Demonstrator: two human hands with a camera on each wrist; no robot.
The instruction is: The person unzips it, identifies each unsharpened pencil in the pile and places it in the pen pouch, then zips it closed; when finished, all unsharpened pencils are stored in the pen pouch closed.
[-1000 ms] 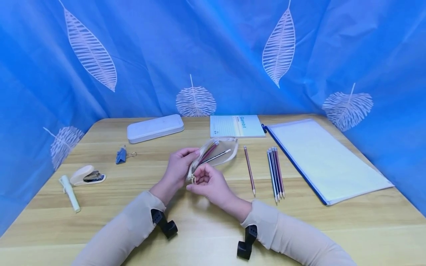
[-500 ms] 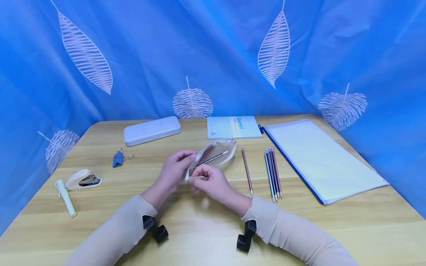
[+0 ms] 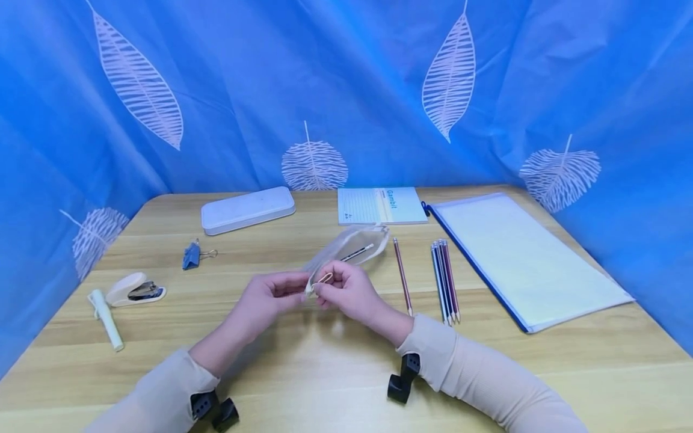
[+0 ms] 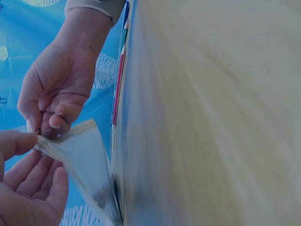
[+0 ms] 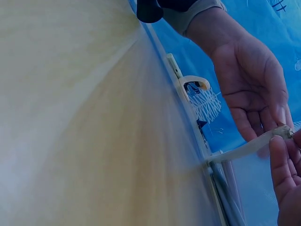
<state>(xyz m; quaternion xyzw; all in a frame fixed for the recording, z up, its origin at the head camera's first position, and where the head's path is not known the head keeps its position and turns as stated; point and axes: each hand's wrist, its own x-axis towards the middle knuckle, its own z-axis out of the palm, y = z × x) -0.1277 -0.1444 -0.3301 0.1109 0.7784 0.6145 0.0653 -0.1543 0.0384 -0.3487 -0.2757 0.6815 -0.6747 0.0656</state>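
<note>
A translucent pencil pouch (image 3: 330,248) with a pale zipper edge is raised at its near end, close over the table's middle. Inside it a dark pencil with a white tip (image 3: 358,252) shows through. My left hand (image 3: 271,296) pinches the pouch's near corner between thumb and fingers. From the other side my right hand (image 3: 352,293) pinches a small looped zipper pull (image 3: 326,278) at that same corner. In the left wrist view the pouch (image 4: 87,155) hangs down from the meeting fingertips. The right wrist view shows the zipper edge (image 5: 242,149) running from the pinched corner.
Right of the pouch lie a single pencil (image 3: 403,276) and a bundle of several pencils (image 3: 445,282), then a large zip folder (image 3: 530,258). Behind are a notebook (image 3: 381,205) and a white case (image 3: 248,210). At left: binder clip (image 3: 192,255), stapler (image 3: 135,290), pale green pen (image 3: 107,319).
My left hand has slid down and left from the pouch's side to its near corner, its forearm swinging lower. The red pencils in the pouch no longer show. The right hand stays on the pull.
</note>
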